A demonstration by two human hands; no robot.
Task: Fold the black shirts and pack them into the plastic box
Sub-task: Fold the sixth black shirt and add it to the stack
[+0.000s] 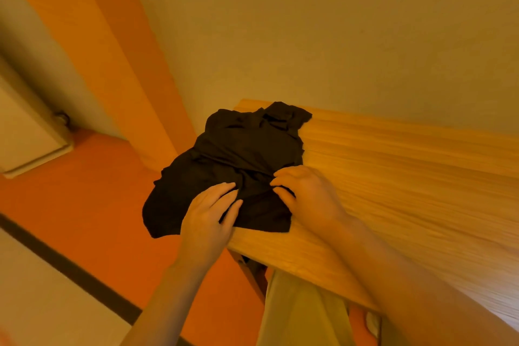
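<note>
Shirts (241, 154) are lying in a black crumpled heap at the corner of the wooden table (393, 166), with part of the cloth hanging over the edge. The left hand (209, 216) is resting on the cloth with fingers nearly straight, likely holding it down so it is not sliding off. The right hand (304, 191) is curling its fingers into the folds, probably getting ready to pull one shirt loose; the plastic box is not showing.
</note>
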